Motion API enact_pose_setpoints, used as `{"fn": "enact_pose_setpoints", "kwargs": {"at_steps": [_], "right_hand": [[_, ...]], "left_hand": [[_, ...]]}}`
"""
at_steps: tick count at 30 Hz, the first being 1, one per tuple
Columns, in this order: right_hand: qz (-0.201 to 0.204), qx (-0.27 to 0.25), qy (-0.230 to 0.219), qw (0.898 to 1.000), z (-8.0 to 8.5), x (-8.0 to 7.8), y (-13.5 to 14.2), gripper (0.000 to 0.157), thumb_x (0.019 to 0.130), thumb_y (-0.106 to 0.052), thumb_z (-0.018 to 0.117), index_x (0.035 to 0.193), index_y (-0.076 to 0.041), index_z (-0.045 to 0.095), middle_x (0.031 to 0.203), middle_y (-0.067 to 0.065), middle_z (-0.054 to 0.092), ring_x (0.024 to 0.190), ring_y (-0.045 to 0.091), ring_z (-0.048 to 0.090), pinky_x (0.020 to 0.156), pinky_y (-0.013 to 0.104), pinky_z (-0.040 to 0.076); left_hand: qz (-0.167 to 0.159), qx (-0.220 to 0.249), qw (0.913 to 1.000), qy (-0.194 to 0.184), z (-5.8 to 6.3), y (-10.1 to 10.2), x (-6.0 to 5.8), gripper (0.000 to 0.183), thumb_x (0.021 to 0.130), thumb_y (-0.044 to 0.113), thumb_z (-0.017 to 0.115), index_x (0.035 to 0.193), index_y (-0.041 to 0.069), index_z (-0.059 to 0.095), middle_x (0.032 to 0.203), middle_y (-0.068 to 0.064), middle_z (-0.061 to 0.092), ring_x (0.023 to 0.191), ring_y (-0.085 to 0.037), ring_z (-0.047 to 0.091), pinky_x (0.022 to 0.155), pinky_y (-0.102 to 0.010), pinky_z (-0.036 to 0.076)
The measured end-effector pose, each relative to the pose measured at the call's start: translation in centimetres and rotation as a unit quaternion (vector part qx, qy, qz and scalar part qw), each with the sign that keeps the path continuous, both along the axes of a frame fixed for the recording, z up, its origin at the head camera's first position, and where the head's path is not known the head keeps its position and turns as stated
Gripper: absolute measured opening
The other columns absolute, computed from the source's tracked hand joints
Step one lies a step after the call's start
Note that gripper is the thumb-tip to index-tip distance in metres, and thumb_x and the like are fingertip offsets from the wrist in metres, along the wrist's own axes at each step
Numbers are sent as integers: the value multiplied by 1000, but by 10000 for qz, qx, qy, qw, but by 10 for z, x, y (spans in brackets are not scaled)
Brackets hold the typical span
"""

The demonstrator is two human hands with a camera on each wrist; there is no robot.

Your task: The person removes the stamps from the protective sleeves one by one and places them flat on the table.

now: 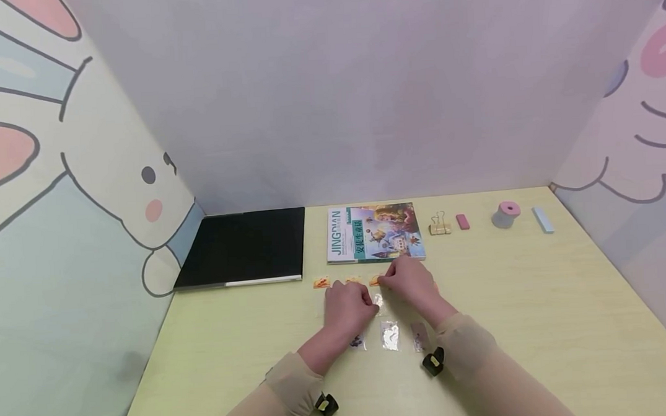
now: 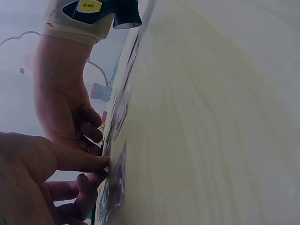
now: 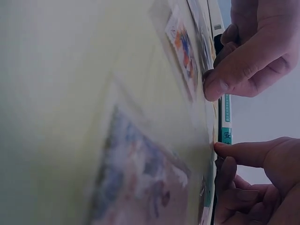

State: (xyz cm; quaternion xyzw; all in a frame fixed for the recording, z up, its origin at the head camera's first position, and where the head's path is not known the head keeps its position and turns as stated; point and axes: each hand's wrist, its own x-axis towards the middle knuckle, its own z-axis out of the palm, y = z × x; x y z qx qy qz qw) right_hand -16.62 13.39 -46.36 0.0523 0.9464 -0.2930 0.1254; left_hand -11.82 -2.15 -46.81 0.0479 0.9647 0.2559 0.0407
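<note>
Small picture stamps in clear sleeves lie in rows on the table. My left hand is low over the middle row, thumb and fingertip pinching the edge of a clear sleeve. Just beyond it, my right hand pinches at an orange stamp in the far row, its fingertips partly covering it. Another orange stamp lies at that row's left end. Nearer me are a sleeved stamp and a darker one beside my right wrist. A blurred bluish stamp fills the right wrist view's foreground.
Behind the stamps is an illustrated book, with a black flat folder-like panel at its left. To the right stand a gold binder clip, a pink eraser-like block, a pink-topped spool and a pale blue bar.
</note>
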Motion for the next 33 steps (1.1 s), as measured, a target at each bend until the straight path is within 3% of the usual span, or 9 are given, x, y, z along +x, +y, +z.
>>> {"fn": "enact_pose_setpoints", "kwargs": {"at_steps": [16, 25, 33], "right_hand": [[-9, 281, 57, 9996, -1, 2, 2, 27, 76, -43, 72, 68, -18, 64, 68, -3, 61, 60, 17, 54, 50, 31, 39], [-102, 141, 246, 9995, 2, 4, 17, 28, 79, -45, 69, 78, -18, 61, 70, -2, 61, 53, 16, 55, 50, 31, 40], [182, -163, 378, 9990, 9, 11, 36, 19, 82, -35, 68, 90, -18, 67, 73, -1, 65, 60, 15, 56, 55, 30, 42]], "left_hand": [[8, 131, 9999, -46, -7, 3, -1, 24, 72, 31, 76, 55, 26, 60, 56, 11, 49, 77, -18, 42, 72, -32, 32], [7, 483, 9988, 126, -1, 4, -7, 23, 73, 33, 78, 58, 27, 61, 56, 12, 50, 77, -16, 42, 71, -30, 32], [-197, 656, 9976, 88, 5, 17, -11, 23, 71, 41, 78, 82, 25, 66, 59, 11, 50, 80, -17, 40, 68, -30, 31]]}}
